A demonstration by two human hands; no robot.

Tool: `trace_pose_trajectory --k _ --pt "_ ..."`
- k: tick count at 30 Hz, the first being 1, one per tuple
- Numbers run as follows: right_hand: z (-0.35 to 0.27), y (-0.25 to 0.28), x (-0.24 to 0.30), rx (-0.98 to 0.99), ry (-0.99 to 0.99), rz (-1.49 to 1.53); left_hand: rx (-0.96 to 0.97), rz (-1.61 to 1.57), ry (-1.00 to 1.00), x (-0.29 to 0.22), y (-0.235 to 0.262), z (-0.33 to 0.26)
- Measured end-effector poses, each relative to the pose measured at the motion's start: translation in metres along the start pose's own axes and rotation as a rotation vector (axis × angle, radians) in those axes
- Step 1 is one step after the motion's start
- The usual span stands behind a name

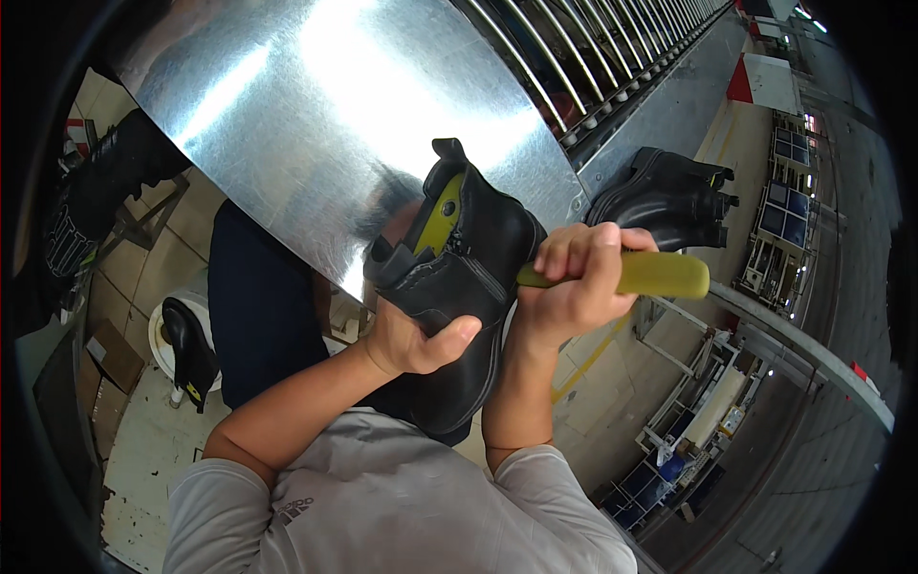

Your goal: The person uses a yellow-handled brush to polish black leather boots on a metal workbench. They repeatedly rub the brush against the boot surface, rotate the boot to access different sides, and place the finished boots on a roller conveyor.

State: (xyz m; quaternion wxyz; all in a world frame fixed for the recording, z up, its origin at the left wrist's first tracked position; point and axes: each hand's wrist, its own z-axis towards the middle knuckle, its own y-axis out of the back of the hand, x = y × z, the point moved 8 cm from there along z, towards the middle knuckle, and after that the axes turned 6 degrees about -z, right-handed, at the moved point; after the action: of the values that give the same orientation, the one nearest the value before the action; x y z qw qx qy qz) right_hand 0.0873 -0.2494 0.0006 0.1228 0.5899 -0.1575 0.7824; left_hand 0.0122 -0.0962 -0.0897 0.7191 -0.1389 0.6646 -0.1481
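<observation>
A black ankle boot (483,282) with a yellow-green inner lining is held up in front of me, its opening toward the metal table and its toe toward my body. My left hand (411,342) grips the boot from the left, thumb across the upper and the other fingers hidden beneath. In my right hand (577,292) is a tool with a thick olive-yellow handle (666,275). Its narrow end meets the boot's sole edge; the working tip is hidden, so its kind cannot be told. My right fingers are closed around it beside the sole.
A shiny metal table (287,105) lies ahead, with a rack of metal rollers (593,48) beyond. More black boots (660,201) stand at the right. One black boot (191,349) rests on a white bucket (158,335) at the left. A metal rail (813,354) runs along the right.
</observation>
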Motion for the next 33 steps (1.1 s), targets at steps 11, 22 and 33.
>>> trace_pose_trajectory --k 11,22,33 --pt "0.027 0.015 -0.03 0.054 -0.347 0.23 0.005 0.032 -0.048 -0.008 -0.001 0.003" --pt "0.019 -0.01 -0.022 -0.043 -0.257 -0.248 0.006 0.021 -0.003 0.001 0.003 -0.002" --pt "0.037 0.054 -0.02 -0.128 -0.254 0.246 -0.033 0.073 -0.248 -0.018 -0.002 -0.001"
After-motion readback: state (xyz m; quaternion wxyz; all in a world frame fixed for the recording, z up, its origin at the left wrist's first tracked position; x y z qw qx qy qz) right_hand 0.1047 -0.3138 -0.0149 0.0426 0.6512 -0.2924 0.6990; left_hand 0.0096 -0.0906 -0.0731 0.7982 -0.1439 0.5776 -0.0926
